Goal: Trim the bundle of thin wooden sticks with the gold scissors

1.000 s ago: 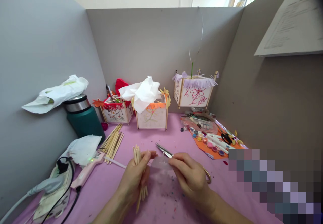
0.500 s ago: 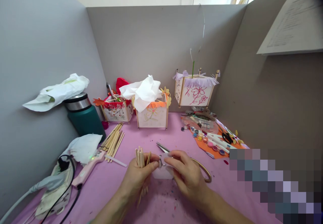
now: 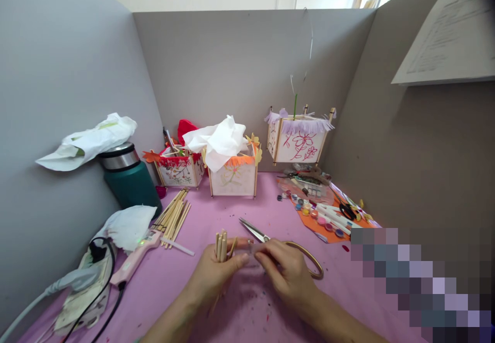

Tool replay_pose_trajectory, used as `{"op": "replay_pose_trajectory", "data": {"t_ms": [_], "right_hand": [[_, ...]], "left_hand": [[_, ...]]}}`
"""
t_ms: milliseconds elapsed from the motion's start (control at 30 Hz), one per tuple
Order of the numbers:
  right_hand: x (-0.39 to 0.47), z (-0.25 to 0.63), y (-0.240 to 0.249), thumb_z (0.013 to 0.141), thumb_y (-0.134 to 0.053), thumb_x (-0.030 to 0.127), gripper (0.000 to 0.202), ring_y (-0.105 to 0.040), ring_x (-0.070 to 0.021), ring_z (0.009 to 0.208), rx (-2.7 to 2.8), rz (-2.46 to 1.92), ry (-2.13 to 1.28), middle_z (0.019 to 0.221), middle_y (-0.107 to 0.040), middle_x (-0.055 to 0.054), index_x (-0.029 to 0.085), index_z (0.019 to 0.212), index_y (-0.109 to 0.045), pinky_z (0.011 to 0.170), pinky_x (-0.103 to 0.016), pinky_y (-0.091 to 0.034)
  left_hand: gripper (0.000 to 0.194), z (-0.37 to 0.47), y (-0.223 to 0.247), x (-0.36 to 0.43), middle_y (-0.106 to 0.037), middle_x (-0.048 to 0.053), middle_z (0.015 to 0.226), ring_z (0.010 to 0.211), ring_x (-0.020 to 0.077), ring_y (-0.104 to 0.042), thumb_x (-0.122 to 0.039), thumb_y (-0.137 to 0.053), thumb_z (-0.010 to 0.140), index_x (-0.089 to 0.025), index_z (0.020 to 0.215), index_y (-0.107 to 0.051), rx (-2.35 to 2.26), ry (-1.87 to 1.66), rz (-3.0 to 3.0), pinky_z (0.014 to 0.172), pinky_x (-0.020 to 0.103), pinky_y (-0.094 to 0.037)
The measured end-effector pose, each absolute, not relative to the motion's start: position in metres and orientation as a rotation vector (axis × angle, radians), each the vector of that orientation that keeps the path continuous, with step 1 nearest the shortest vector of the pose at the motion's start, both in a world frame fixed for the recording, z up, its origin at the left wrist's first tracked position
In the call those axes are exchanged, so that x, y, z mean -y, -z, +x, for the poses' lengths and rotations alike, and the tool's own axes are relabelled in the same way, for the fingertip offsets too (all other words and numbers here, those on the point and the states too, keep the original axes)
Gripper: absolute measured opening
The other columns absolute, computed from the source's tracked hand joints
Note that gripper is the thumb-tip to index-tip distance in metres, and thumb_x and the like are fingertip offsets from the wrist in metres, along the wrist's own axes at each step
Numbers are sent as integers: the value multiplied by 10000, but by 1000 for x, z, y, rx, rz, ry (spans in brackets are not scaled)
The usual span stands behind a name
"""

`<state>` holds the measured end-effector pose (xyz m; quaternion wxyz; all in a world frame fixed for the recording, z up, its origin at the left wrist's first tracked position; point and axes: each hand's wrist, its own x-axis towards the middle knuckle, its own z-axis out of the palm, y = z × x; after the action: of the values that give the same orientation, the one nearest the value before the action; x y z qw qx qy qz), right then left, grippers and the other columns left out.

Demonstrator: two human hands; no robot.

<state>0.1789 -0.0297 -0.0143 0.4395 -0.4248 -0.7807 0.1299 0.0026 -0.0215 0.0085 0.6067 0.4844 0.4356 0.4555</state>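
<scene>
Several thin wooden sticks [image 3: 221, 246] stand upright out of my left hand [image 3: 216, 271], which is wrapped round them. Its forefinger reaches right, beside a small metallic piece [image 3: 250, 245]. My right hand [image 3: 288, 268] is closed in a pinch close to that piece, holding what looks like the edge of a thin clear plastic piece, too faint to make out fully. Scissors [image 3: 253, 229] with a gold handle lie on the purple cloth, partly behind my right hand.
Left are a bundle of sticks [image 3: 176, 216], a pink glue gun [image 3: 137, 258], a power strip [image 3: 83, 291] and a green bottle [image 3: 129, 185]. Decorated paper boxes [image 3: 232, 180] stand behind. Paint pots and pens [image 3: 334, 219] lie right, near a hanging lantern [image 3: 299, 142].
My left hand has shifted slightly right and down with the sticks, its forefinger now extended. The clear piece between the hands is less visible, and my right hand has closed more tightly.
</scene>
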Motion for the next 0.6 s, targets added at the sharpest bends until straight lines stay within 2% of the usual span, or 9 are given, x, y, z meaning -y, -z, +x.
{"op": "replay_pose_trajectory", "data": {"t_ms": [33,100,167,233,300,367,500,600], "right_hand": [[31,178,15,885,-487,237,97,-529,-131,618,1913,-1064,-365,693,-581,-10,194,887,-573,594,-262,-399],[32,177,16,889,-478,240,209,-529,-124,592,1869,-1047,-465,682,-579,7,192,1089,-516,582,-249,-408],[32,179,16,903,-417,200,331,-531,-117,585,1878,-979,-505,707,-578,9,192,1234,-419,582,-243,-422],[31,181,15,892,-359,143,371,-544,-121,640,1953,-852,-447,802,-586,-23,203,1254,-416,616,-255,-440],[30,183,13,858,-368,111,394,-557,-142,751,2020,-760,-340,946,-576,-71,207,1228,-463,666,-277,-456],[29,184,12,831,-420,116,374,-555,-163,819,2047,-748,-252,1002,-556,-93,205,1179,-524,686,-290,-459],[29,180,9,860,-481,190,188,-520,-130,640,1983,-902,-261,738,-551,-28,205,950,-645,582,-248,-403],[29,178,6,884,-485,260,205,-476,-111,559,1817,-1090,-461,615,-525,8,186,753,-625,544,-234,-359]], "left_hand": [[318,2,-7,20,-688,66,833,785,159,-597,-302,-788,602,-135,862,-715,-1046,-1081,1095,706,227,-445],[279,1,-5,18,-625,15,608,559,96,-530,-310,-785,604,-118,785,-694,-1084,-1080,1045,522,186,-394],[271,0,-4,17,-482,-56,424,370,49,-359,-330,-762,634,-122,773,-658,-1056,-1026,991,372,178,-247],[261,-2,-4,16,-362,-100,343,302,34,-218,-339,-731,666,-134,790,-628,-1009,-994,941,333,190,-134],[257,-3,-4,16,-336,-110,333,293,29,-184,-331,-716,678,-136,815,-619,-970,-979,910,330,193,-114],[276,-3,-4,16,-342,-110,342,293,26,-181,-320,-719,670,-130,846,-622,-958,-939,900,331,191,-118],[341,-1,-6,18,-317,-107,318,272,33,-182,-434,-656,729,-125,870,-632,-1026,-918,927,329,200,-104],[458,1,-9,19,-394,-77,350,263,26,-185,-553,-555,773,-110,847,-643,-1050,-951,969,334,208,-114]]}}
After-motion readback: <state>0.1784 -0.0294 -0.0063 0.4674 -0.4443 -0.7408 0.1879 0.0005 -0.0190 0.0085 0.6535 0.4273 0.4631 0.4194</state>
